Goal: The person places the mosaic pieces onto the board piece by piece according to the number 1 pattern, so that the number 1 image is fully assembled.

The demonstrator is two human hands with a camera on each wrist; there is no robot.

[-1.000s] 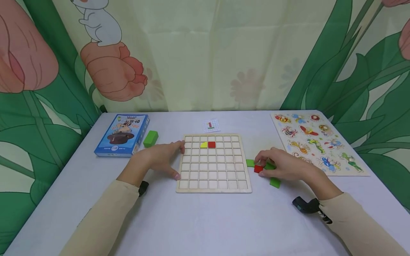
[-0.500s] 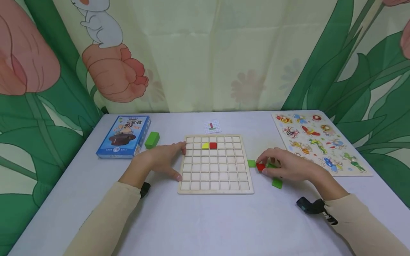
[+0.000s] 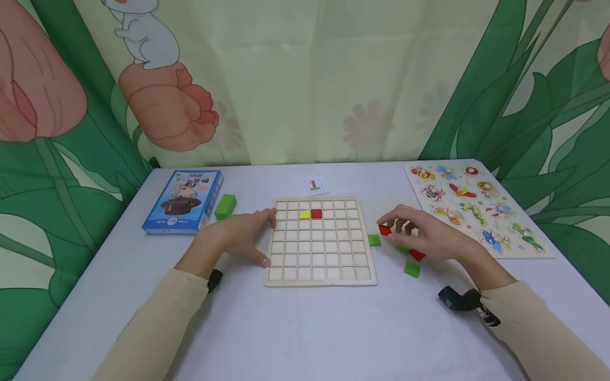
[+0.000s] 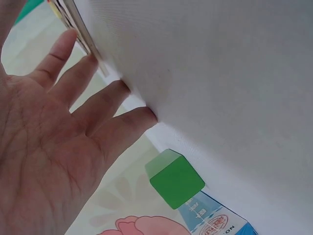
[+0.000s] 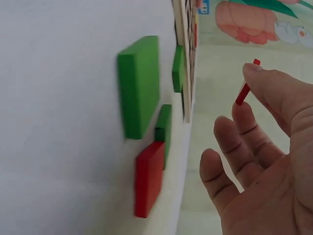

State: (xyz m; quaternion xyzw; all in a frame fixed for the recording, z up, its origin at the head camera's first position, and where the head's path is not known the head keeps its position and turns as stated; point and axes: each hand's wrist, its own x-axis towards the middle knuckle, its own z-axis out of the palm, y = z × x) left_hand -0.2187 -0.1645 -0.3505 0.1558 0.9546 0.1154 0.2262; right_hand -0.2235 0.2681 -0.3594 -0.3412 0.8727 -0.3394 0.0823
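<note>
My right hand (image 3: 421, 233) pinches a red square tile (image 3: 385, 229) between thumb and index finger, raised off the table to the right of the grid board (image 3: 320, 281). In the right wrist view the tile (image 5: 248, 82) is seen edge-on, with the other fingers loosely bent. Below that hand lie another red tile (image 3: 416, 255) and several green tiles (image 3: 412, 269), one partly hidden by the fingers. My left hand (image 3: 240, 236) touches the board's left edge with extended thumb and fingers. On the board, a yellow piece (image 3: 304, 214) and a red tile (image 3: 316, 213) sit side by side.
A small gridded card (image 3: 314, 185) lies behind the board. At the left are a blue box (image 3: 182, 201) and a green block (image 3: 225, 206). An insect picture board (image 3: 481, 211) lies at the right. A printed curtain (image 3: 295, 79) hangs behind the table.
My right hand has lifted a red tile from the table beside the green tiles. Another red tile now shows beneath the hand. The left hand stays at the board's edge.
</note>
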